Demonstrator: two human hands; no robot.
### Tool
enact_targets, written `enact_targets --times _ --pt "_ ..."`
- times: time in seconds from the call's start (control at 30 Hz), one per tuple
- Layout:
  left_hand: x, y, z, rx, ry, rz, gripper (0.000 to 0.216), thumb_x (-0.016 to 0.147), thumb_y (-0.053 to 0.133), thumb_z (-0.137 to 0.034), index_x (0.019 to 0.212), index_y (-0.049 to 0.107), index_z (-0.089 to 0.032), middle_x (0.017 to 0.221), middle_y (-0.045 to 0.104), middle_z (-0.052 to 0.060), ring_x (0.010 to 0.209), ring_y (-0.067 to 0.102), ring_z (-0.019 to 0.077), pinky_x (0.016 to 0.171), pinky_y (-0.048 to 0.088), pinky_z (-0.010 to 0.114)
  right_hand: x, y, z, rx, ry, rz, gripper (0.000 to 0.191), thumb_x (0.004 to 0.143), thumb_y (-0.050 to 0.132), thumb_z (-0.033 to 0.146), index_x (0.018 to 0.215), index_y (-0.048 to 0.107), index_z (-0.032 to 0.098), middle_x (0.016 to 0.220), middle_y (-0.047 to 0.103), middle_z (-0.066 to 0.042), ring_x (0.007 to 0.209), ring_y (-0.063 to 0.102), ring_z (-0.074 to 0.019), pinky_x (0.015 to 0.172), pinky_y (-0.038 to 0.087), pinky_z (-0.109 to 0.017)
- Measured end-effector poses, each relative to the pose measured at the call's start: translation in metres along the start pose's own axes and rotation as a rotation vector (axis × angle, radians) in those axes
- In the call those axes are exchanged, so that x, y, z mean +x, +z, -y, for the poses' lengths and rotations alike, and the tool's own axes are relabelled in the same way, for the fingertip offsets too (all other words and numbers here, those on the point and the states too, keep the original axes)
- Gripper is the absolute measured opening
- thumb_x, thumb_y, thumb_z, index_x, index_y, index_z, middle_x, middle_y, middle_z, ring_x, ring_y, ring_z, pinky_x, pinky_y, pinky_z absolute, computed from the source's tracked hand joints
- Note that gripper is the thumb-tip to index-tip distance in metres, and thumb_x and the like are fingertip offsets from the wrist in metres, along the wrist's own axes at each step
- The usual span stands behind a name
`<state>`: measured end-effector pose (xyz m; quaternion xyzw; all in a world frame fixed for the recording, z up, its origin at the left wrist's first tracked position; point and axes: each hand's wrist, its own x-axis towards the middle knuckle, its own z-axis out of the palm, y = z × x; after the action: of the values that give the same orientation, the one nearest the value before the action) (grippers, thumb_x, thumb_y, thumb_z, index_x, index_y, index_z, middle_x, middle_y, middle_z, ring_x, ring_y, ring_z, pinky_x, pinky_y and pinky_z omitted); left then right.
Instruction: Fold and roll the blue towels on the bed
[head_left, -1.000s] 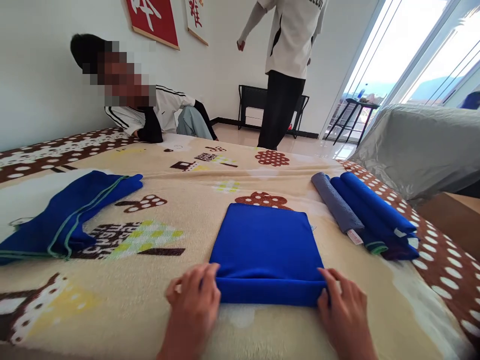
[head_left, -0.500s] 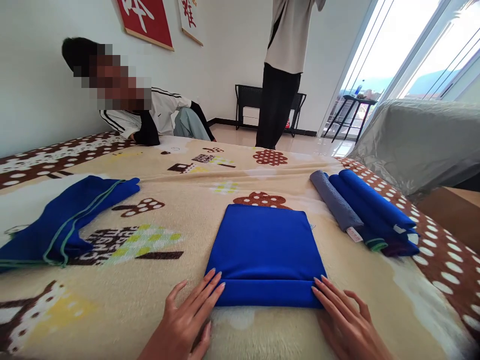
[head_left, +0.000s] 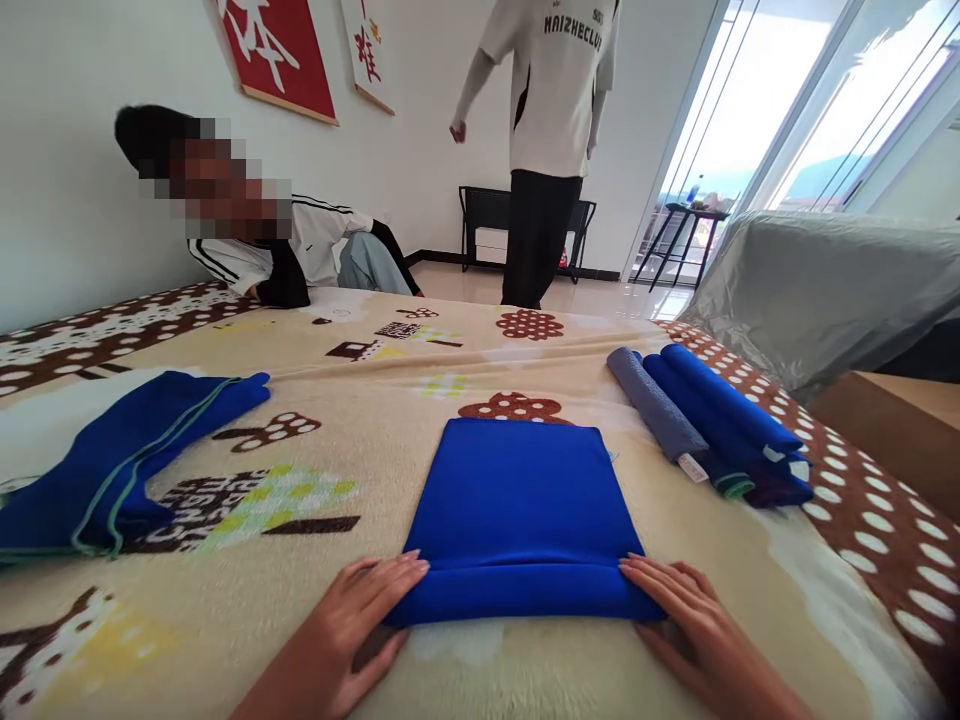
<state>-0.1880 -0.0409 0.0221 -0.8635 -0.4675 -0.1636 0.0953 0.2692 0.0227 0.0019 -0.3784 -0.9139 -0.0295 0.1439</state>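
Note:
A blue towel lies flat on the bed, its near edge turned up into a thick roll. My left hand holds the left end of that roll, fingers over the top and thumb at the near side. At the right end, my right hand has the same grip, with its thumb low and partly hidden. Both hands are closed on the towel.
Several rolled towels, blue and grey, lie together at the right. A crumpled blue cloth with green edging rests at the left. Patterned blanket covers the bed. One person leans on the far left edge; another person stands behind.
My hands have shifted from lying flat on the folded strip to gripping its ends, and the near edge looks rounder. The standing person has lowered their arms.

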Motion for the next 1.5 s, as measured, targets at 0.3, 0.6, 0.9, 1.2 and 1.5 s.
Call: enact_targets --times 0.3,0.6,0.9,1.2,1.5 --pt "0.008 0.003 0.004 -0.154 -0.15 0.02 0.031 0.09 0.051 -0.018 0.116 0.065 -0.027 0.12 0.07 0.002 0.115 0.061 0.0188 0.102 0.043 0.035 0.007 0.012 -0.014 0.204 0.153 -0.051 0.035 0.092 0.053 0.022 0.124 0.067 0.027 0.135 0.059 -0.009 0.121 0.06 -0.023 0.1 0.052 -0.04" --pt "0.054 0.021 0.011 0.015 -0.586 -0.091 0.026 0.091 0.05 -0.032 0.079 0.069 -0.019 0.1 0.068 0.01 0.097 0.057 0.0284 0.086 0.04 0.048 0.06 0.007 -0.026 0.199 0.387 -0.066 0.032 0.097 0.046 0.034 0.079 0.066 0.017 0.087 0.067 -0.009 0.076 0.066 -0.0201 0.069 0.055 -0.034" --pt "0.1 0.047 -0.069 0.014 0.003 -0.128 0.045 0.094 0.046 -0.016 0.138 0.054 -0.015 0.144 0.058 0.008 0.133 0.052 0.0194 0.111 0.037 0.035 0.104 0.024 0.079 -0.045 -0.071 -0.035 0.063 0.097 0.048 0.025 0.156 0.03 0.013 0.159 0.036 -0.008 0.146 0.036 -0.0223 0.115 0.039 -0.041" --pt "0.027 0.027 0.005 0.135 -0.121 0.017 0.066 0.096 0.046 -0.026 0.158 0.023 -0.024 0.15 0.052 0.005 0.135 0.05 0.0172 0.123 -0.003 0.039 0.026 0.021 -0.026 -0.051 0.029 -0.047 0.069 0.096 0.054 0.031 0.158 0.026 0.024 0.153 0.047 -0.003 0.139 0.047 -0.0217 0.109 0.046 -0.038" --pt "0.119 0.022 -0.036 -0.107 -0.022 0.339 0.102 0.066 0.05 -0.013 0.16 0.011 -0.025 0.166 0.018 0.004 0.154 0.018 0.0244 0.122 0.018 0.053 0.099 0.005 0.011 0.053 -0.087 0.178 0.096 0.074 0.048 0.01 0.162 0.01 0.022 0.166 0.014 -0.002 0.153 0.02 -0.0235 0.123 0.027 -0.047"
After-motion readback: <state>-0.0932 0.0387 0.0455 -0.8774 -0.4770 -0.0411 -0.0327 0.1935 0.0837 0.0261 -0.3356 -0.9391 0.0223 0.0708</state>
